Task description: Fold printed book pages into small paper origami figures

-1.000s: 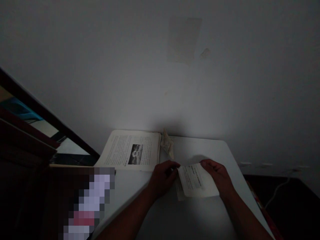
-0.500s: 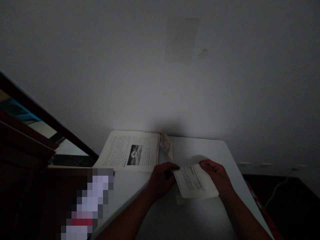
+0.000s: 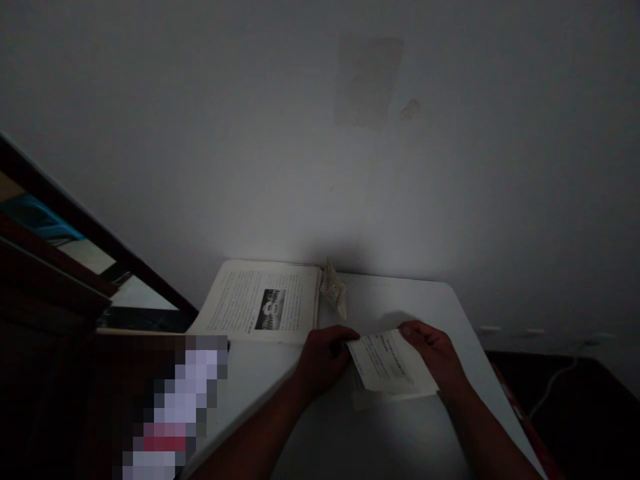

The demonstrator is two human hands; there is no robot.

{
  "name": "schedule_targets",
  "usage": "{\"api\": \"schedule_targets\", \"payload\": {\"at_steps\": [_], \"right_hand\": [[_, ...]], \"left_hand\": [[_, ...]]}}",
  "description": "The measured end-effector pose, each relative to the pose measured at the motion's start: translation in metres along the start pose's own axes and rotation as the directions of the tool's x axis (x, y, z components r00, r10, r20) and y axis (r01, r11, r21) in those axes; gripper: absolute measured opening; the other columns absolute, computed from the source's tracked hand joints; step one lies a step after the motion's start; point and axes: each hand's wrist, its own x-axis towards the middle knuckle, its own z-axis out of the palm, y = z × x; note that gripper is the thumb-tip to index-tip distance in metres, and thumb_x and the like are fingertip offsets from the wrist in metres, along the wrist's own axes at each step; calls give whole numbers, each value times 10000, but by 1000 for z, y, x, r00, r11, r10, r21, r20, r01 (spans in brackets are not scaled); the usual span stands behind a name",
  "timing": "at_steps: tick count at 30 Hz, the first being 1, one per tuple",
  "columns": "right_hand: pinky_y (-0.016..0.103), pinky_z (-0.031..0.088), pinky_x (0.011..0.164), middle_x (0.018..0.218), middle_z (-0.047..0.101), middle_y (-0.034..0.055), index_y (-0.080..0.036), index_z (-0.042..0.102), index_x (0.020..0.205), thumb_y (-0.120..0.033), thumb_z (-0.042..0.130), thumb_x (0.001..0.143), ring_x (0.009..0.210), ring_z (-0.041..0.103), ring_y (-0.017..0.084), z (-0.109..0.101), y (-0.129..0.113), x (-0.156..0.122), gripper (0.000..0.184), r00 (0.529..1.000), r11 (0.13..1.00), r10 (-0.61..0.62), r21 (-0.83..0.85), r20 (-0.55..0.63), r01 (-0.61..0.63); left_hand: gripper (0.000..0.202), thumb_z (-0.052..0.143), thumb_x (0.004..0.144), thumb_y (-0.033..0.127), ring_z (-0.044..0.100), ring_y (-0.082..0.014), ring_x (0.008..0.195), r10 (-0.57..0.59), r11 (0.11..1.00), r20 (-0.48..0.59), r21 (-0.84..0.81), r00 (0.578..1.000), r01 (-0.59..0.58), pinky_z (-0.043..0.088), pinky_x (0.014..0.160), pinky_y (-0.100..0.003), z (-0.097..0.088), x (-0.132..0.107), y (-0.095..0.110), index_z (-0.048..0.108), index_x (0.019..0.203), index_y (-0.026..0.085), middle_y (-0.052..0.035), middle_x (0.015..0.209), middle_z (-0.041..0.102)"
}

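A folded sheet of printed paper (image 3: 387, 363) is held between my two hands over the white table. My left hand (image 3: 325, 357) pinches its upper left corner, thumb and index finger pressed together. On the other side, my right hand (image 3: 434, 350) grips the upper right edge, with the thumb on top and the other fingers behind, hidden. A lower layer of the paper shows beneath the front one, a little apart from it. Beyond my hands stands a small folded paper boat (image 3: 333, 290), printed with text.
Loose printed pages (image 3: 235, 300) with a dark picture lie stacked at the table's back left, beside the boat. The white table (image 3: 410, 297) meets a grey wall (image 3: 250, 147). A dark slanted bar (image 3: 100, 230) runs along the left, and a pale cable (image 3: 553, 383) hangs at the right.
The front layer's lower edge has risen slightly, so more of the layer beneath shows. Both hands keep their hold in nearly the same place. The boat and pages have not moved.
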Motion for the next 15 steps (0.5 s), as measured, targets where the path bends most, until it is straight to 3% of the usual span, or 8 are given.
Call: {"api": "schedule_targets", "payload": {"at_steps": [15], "right_hand": [[246, 383, 475, 580, 630, -9, -190, 674, 735, -423, 717, 671, 501, 526, 129, 0, -2, -1, 246, 1000, 999, -28, -25, 3, 28]], "left_hand": [[182, 552, 709, 125, 596, -133, 631, -21, 1000, -8, -18, 1000, 21, 444, 603, -225, 0, 0, 1, 674, 841, 151, -33, 758, 688]]}}
